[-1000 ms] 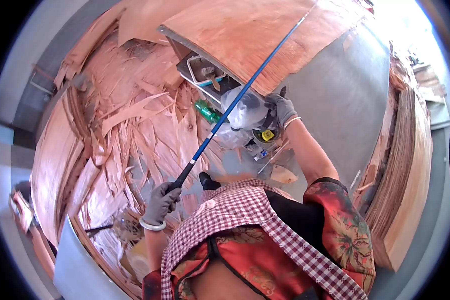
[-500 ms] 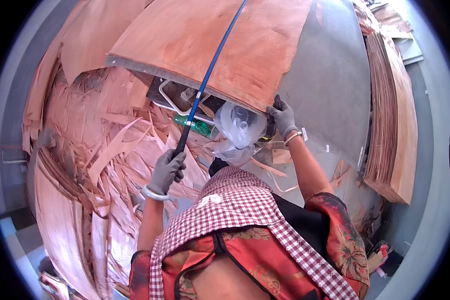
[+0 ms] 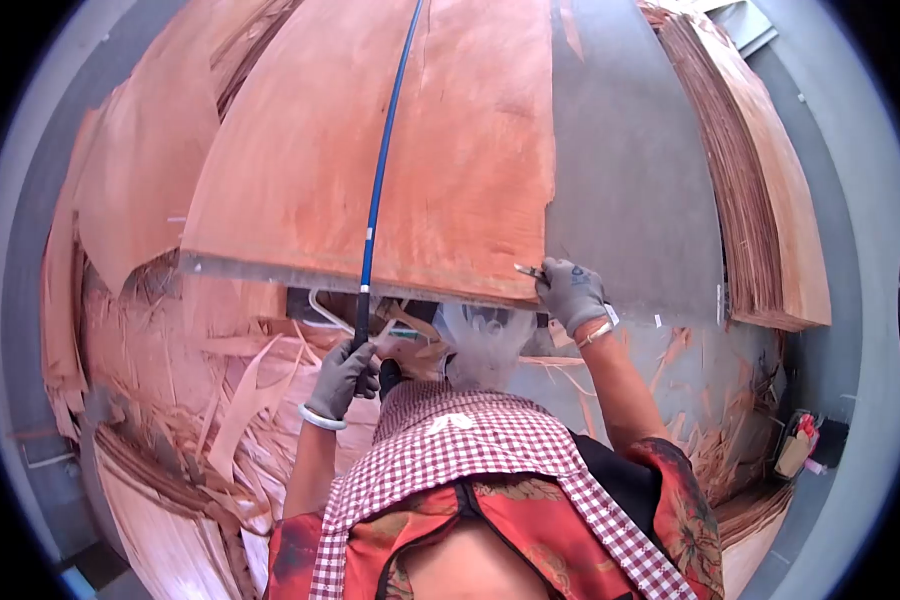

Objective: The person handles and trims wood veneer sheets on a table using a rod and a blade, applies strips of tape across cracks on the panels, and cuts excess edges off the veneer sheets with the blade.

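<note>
My left hand (image 3: 340, 378), in a grey glove, is closed round the black grip of a long blue pole (image 3: 381, 170). The pole reaches up and away across a reddish wood veneer sheet (image 3: 450, 150) on a grey table (image 3: 630, 170). At the sheet's near right corner, my right hand (image 3: 572, 292), also gloved in grey, is closed on a small knife (image 3: 528, 270). Its short metal tip points left over the veneer, close to the edge; most of the handle is hidden in the fingers.
A tall stack of veneer sheets (image 3: 740, 180) stands along the right, and more sheets (image 3: 150, 180) hang at the left. Torn veneer scraps (image 3: 245, 400) cover the floor at left. Below the table edge hangs a clear plastic bag (image 3: 485, 340).
My view has shifted, and more of the tabletop shows. My right hand has come onto the sheet's corner, with the knife tip now visible. The pole stands more upright in view.
</note>
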{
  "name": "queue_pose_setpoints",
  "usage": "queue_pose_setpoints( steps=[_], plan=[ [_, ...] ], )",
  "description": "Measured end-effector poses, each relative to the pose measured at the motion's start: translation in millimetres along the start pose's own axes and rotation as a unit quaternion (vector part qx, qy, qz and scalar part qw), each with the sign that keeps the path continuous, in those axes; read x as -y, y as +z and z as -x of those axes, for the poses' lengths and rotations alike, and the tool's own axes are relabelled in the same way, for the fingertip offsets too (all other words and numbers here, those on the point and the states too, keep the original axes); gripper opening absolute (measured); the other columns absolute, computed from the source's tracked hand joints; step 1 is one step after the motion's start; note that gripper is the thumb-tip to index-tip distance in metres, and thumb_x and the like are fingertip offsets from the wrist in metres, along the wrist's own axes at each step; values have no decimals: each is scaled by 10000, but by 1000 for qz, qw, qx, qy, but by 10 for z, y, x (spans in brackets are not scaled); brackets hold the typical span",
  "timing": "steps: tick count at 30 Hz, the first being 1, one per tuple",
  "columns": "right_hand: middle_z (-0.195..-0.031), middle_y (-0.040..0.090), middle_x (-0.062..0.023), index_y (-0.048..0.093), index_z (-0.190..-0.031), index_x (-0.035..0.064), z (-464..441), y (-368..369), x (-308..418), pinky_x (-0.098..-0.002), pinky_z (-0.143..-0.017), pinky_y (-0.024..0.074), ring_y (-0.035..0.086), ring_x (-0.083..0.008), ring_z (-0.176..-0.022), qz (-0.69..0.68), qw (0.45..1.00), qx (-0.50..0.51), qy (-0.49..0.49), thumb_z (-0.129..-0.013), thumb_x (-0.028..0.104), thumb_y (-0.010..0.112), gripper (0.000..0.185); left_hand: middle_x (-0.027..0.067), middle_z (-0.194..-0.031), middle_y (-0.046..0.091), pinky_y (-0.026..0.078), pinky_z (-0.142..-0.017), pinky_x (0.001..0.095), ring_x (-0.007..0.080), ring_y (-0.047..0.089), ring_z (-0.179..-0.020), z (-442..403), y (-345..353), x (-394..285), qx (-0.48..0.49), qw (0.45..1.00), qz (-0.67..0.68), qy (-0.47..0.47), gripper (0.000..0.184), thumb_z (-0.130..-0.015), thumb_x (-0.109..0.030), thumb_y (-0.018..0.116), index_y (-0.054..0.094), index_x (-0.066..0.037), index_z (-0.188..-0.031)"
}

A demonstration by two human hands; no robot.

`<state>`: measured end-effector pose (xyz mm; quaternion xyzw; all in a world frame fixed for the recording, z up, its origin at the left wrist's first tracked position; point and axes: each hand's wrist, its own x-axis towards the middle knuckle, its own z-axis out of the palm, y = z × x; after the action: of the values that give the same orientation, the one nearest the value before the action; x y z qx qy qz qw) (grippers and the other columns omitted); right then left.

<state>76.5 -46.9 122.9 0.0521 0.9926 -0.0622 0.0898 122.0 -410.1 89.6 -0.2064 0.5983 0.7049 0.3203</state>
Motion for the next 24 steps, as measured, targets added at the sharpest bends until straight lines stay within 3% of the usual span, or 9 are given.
queue_pose_setpoints(
  steps=[2, 6, 7, 9, 11, 17, 24],
  plan=[
    [-848, 630, -90, 584, -833, 114, -30, -8, 79, -424, -674, 484, 620, -308, -784, 19, 1000, 8, -1, -778, 260, 580, 156, 40, -673, 570, 443, -375, 226, 118, 569, -467, -153, -102, -70, 40, 999, 14, 2, 220, -882, -271, 587, 506, -70, -924],
    [-821, 620, -120, 576, -787, 95, -16, -121, 294, -441, -648, 467, 605, -325, -738, -74, 992, -92, 47, -769, 240, 588, 147, 56, -667, 574, 468, -385, 261, 154, 587, -475, -383, -385, -203, 102, 995, -10, -18, 261, -880, -288, 588, 493, -61, -968],
    [-716, 598, -95, 556, -776, 67, -11, -79, 296, -389, -573, 465, 602, -248, -631, -128, 983, -109, 73, -771, 218, 621, 164, 61, -664, 576, 471, -392, 257, 154, 588, -478, -395, -426, -243, 118, 993, -20, -13, 262, -883, -288, 584, 495, -58, -973],
    [-665, 553, -44, 538, -773, 56, 5, -47, 408, -329, -522, 447, 559, -165, -584, -352, 919, -100, 146, -783, 211, 641, 187, 57, -681, 582, 478, -406, 259, 149, 593, -498, -441, -576, -297, 147, 989, -26, -14, 253, -893, -286, 570, 497, -58, -976],
    [-650, 473, 27, 504, -764, 50, -9, -88, 622, -231, -466, 408, 471, -55, -566, -564, 804, -84, 169, -809, 191, 653, 210, 49, -700, 584, 480, -416, 261, 144, 589, -507, -522, -719, -282, 160, 986, -35, -26, 257, -895, -288, 567, 495, -57, -980],
    [-674, 507, 0, 522, -785, 38, -281, -267, 1205, -230, -488, 430, 489, -73, -567, -622, 777, -26, 94, -825, 161, 630, 168, 34, -647, 547, 447, -409, 253, 131, 543, -476, -569, -959, -300, 196, 979, -41, -19, 247, -893, -290, 574, 487, -71, -966],
    [-683, 523, -29, 539, -815, 11, -783, -566, 1917, -247, -497, 441, 511, -102, -571, -562, 820, 105, 7, -816, 169, 618, 177, -6, -619, 501, 400, -439, 239, 85, 478, -495, -642, -1059, -196, 149, 985, -88, 21, 200, -872, -231, 610, 505, -62, -895]
  ],
)
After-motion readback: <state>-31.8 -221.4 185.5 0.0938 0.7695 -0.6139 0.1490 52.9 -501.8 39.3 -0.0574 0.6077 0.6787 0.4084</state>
